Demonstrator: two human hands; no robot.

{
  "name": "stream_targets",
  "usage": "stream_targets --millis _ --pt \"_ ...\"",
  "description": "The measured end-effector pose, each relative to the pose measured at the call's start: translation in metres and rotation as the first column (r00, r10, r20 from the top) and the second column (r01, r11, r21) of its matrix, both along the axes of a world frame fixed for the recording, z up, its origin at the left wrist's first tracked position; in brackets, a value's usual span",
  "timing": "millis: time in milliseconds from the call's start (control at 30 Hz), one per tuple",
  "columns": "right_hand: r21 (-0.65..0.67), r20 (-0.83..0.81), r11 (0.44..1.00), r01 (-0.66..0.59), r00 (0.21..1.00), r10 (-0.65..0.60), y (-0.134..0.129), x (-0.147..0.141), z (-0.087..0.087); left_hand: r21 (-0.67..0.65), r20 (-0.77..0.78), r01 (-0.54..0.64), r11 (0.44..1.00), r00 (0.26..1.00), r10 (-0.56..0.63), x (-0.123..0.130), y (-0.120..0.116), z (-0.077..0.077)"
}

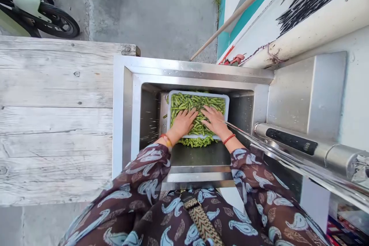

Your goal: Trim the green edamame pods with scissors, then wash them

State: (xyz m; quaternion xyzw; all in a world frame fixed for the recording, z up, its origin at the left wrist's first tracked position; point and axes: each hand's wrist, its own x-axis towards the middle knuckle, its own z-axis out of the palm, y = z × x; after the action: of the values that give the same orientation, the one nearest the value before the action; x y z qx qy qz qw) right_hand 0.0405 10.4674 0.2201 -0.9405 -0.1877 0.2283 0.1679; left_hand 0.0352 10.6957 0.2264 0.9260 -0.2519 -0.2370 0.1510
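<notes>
Green edamame pods fill a shallow white plastic basket in the stainless steel sink. My left hand lies on the pods in the left-centre of the basket, fingers apart. To its right, my right hand rests on them too, palm down with fingers spread. Neither hand grips anything I can see. More pods show in the sink just outside the basket's near rim. A shiny stream, apparently water, runs in from the right and reaches my right wrist.
A metal fixture with a dark panel juts over the sink's right side. Whitish wooden planks adjoin the sink's left edge. Behind it lean a wooden pole and a thick pale pipe. A two-wheeler stands far left.
</notes>
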Motion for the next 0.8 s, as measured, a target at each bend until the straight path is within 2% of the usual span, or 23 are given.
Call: stream_targets --millis 100,167,267,333,367,433,500,567,633,700,800 --pt "0.003 0.136 0.988 0.152 0.979 -0.151 -0.009 -0.005 -0.002 -0.022 0.018 -0.030 0.999 0.999 0.030 -0.012 0.009 0.003" --pt "-0.027 0.131 0.974 0.226 0.967 -0.221 -0.007 -0.005 -0.012 0.001 -0.014 -0.063 0.998 0.998 0.063 -0.013 0.011 -0.003" --pt "0.013 0.006 0.979 0.205 0.979 -0.205 -0.005 0.000 -0.023 0.005 -0.096 -0.077 0.997 0.992 0.077 -0.006 0.010 -0.003" --pt "0.071 -0.023 0.977 0.202 0.979 -0.201 -0.011 0.001 -0.020 -0.051 -0.072 -0.115 0.992 0.991 0.112 0.000 0.013 0.008" --pt "0.108 0.001 0.966 0.235 0.972 -0.236 -0.017 -0.001 -0.015 -0.079 -0.030 -0.171 0.982 0.985 0.169 0.001 0.017 0.015" --pt "0.190 0.078 0.920 0.343 0.929 -0.363 -0.029 -0.008 -0.002 -0.100 0.067 -0.372 0.923 0.923 0.379 0.001 0.028 0.026" --pt "0.269 0.132 0.851 0.450 0.858 -0.496 -0.040 -0.016 0.012 -0.086 0.094 -0.605 0.791 0.786 0.611 -0.001 0.041 0.029" --pt "0.305 0.151 0.815 0.492 0.820 -0.552 -0.043 -0.022 0.027 -0.093 0.022 -0.746 0.659 0.660 0.751 -0.005 0.054 0.023" --pt "0.318 0.161 0.817 0.481 0.822 -0.546 -0.040 -0.026 0.044 -0.129 -0.071 -0.798 0.589 0.600 0.797 -0.009 0.063 0.014" --pt "0.334 0.163 0.832 0.443 0.842 -0.514 -0.034 -0.030 0.065 -0.151 -0.127 -0.817 0.557 0.575 0.808 -0.012 0.069 0.005" --pt "0.347 0.149 0.846 0.404 0.867 -0.475 -0.025 -0.040 0.101 -0.108 -0.202 -0.849 0.517 0.528 0.825 -0.013 0.075 0.002"
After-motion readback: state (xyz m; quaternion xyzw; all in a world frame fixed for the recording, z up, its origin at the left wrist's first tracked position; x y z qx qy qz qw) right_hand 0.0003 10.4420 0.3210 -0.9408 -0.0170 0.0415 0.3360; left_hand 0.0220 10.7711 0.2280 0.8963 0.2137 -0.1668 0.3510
